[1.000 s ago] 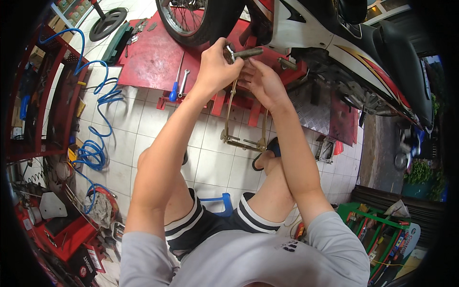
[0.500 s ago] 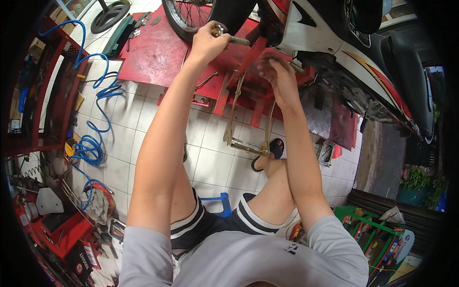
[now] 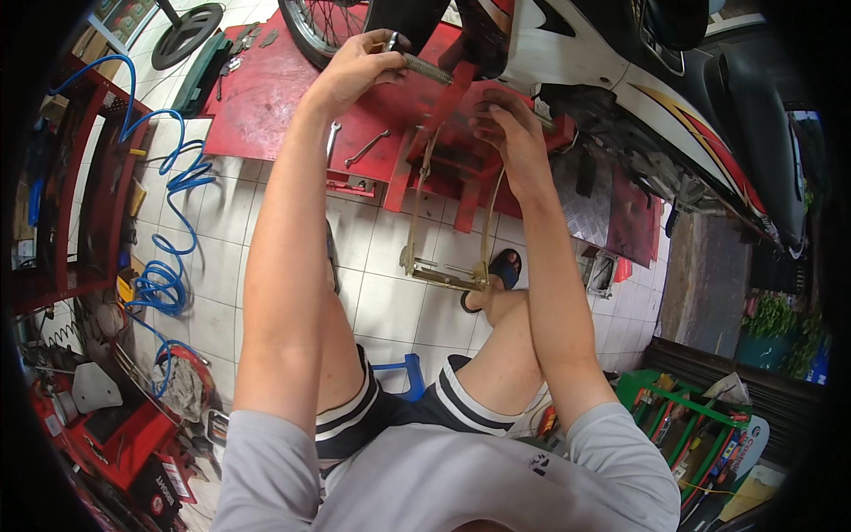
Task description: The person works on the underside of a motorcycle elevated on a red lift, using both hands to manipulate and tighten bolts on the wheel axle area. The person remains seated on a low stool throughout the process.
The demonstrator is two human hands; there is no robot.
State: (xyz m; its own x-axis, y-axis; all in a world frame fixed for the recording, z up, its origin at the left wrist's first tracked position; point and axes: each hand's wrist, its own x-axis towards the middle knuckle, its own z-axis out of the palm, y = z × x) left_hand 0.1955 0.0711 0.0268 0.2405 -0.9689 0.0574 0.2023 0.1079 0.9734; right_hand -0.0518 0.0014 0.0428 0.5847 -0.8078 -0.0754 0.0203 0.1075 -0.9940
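At the top, my left hand [image 3: 365,71] is closed around the end of a threaded rod [image 3: 429,69], which runs to a red metal clamp [image 3: 454,93] on the red bench [image 3: 266,102]. My right hand [image 3: 516,142] is beside the clamp with its fingers bent and apart, the tips dark and partly lost in shadow. Just past it, part of another rod [image 3: 547,122] shows. Between my forearms, a brass-coloured U-shaped metal frame [image 3: 443,277] hangs from the clamp area above the tiles. Two wrenches, one a silver spanner [image 3: 367,149], lie on the bench near my left forearm.
A motorcycle [image 3: 656,97] with a spoked front wheel [image 3: 310,31] stands on the bench. A coiled blue air hose [image 3: 164,279] trails down the left beside a red shelf [image 3: 80,177]. At lower right is a green tool rack [image 3: 651,399]. A blue stool [image 3: 410,377] shows between my legs.
My left hand has shifted slightly left, still gripping the threaded rod, and its grip has turned. My right hand stays by the clamp. The whole view has shifted a little, showing more of the wrenches.
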